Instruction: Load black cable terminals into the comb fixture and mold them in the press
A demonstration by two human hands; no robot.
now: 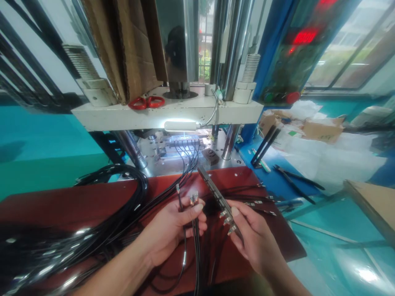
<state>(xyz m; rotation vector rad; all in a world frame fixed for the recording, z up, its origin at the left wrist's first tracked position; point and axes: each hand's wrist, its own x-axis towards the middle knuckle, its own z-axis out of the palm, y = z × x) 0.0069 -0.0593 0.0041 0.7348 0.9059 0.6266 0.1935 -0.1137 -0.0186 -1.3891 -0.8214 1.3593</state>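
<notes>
My left hand (pixel 168 232) is closed around several thin black cables (pixel 196 250), their small metal connector ends standing up between thumb and fingers. One cable end (pixel 178 190) pokes up apart from the others on the left. In my right hand (pixel 261 234) is a narrow dark metal bar (pixel 212 189) with slots along it, tilted up to the left. Several small metal connectors (pixel 227 220) sit along the bar's lower part, near my right thumb. The bar and the held cable ends are close but apart.
Ahead stands a press with a pale crosshead (pixel 123 117), a lit lamp (pixel 180 126) and red-handled scissors (pixel 146 102). Cables run to a lit fixture (pixel 184 141) beneath. A coil of black cable (pixel 140 193) lies left on the red-brown mat (pixel 27 201); pliers (pixel 296 183) lie right.
</notes>
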